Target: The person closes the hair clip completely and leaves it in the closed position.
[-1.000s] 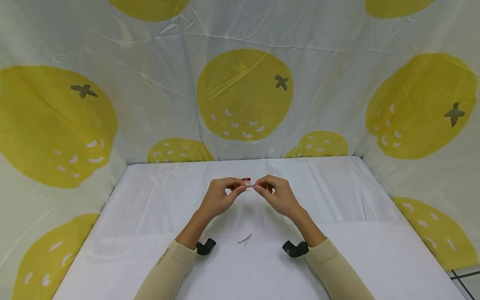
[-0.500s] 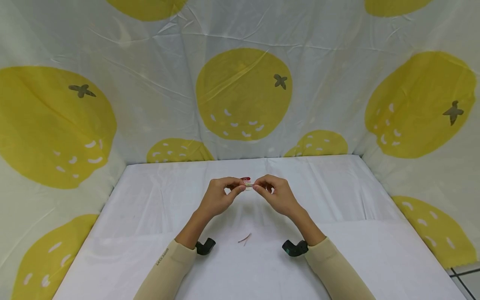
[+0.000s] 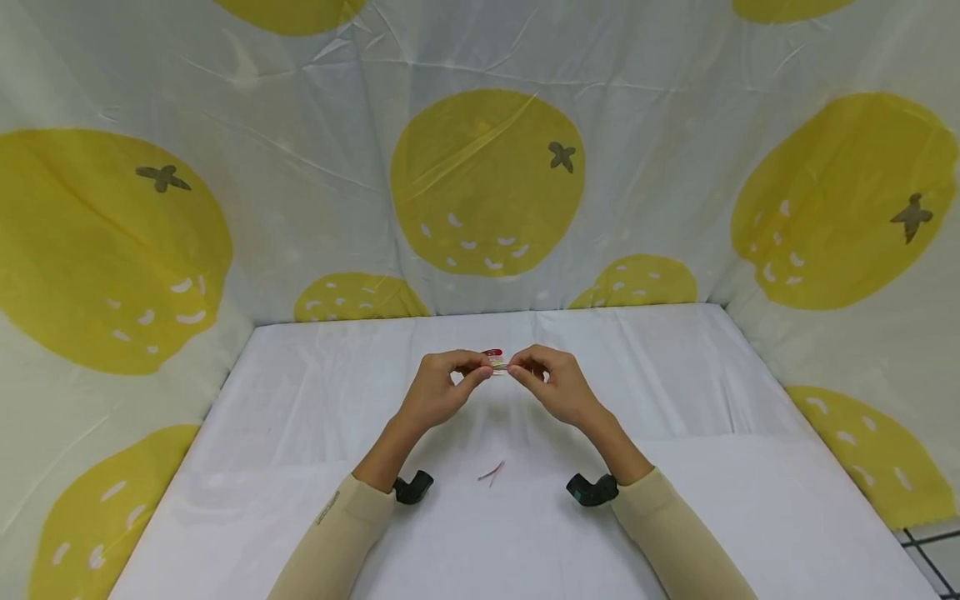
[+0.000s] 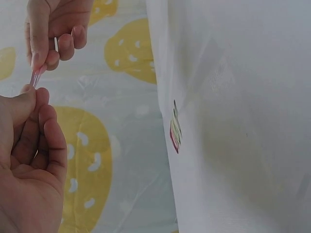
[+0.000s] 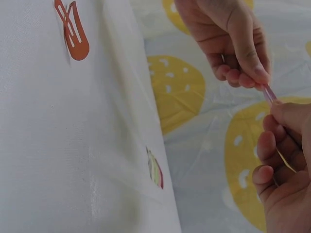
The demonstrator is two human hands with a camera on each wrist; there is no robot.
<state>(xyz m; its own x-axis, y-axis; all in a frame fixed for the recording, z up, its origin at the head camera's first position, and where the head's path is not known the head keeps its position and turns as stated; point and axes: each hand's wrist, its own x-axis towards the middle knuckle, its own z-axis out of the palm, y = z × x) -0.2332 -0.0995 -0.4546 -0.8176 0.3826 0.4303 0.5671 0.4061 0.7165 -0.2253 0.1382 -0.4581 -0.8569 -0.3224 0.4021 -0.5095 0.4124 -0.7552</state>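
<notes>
Left hand (image 3: pixel 442 387) and right hand (image 3: pixel 558 387) meet above the far part of the table, thumbs facing each other. Between their fingertips they pinch a thin pink snap hair clip (image 4: pixel 35 78), one end in each hand. The right wrist view shows this pink clip (image 5: pixel 269 93) nearly edge-on, so its shape is partly hidden by the fingers. On the table nearer the body lies an orange-brown snap hair clip (image 5: pixel 77 46), its two parts spread apart. Behind the hands lies a small group of coloured clips (image 3: pixel 492 353), red, green and yellowish, partly covered in the head view.
A white cloth covers the table (image 3: pixel 300 517). Behind and at both sides hangs a pale curtain (image 3: pixel 315 183) printed with large yellow fruit. Black wrist cameras (image 3: pixel 592 490) sit under the beige sleeves (image 3: pixel 337 533).
Both hands stay almost still, pinching the pink hair clip. The head view has tilted slightly. The clip on the table has not moved.
</notes>
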